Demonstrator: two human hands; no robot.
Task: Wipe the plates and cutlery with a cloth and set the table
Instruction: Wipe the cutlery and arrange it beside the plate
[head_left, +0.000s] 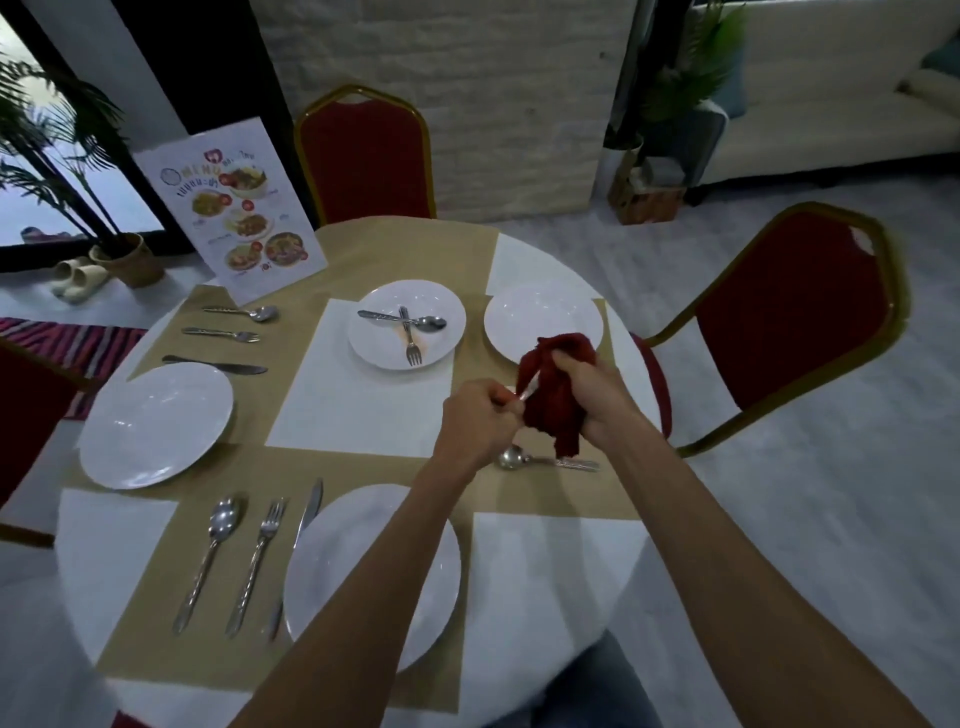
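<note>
Near the right edge of the table (545, 571), left hand (475, 415) fingers (496, 397) pinching a utensil (525, 393), right hand (587, 384) clutching red cloth (550, 415) around it

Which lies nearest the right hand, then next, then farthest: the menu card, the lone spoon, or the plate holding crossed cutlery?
From the right hand, head view:
1. lone spoon, just beneath it, toward the person.
2. plate holding crossed cutlery, farther off to the left.
3. menu card, standing at the table's far left.
</note>
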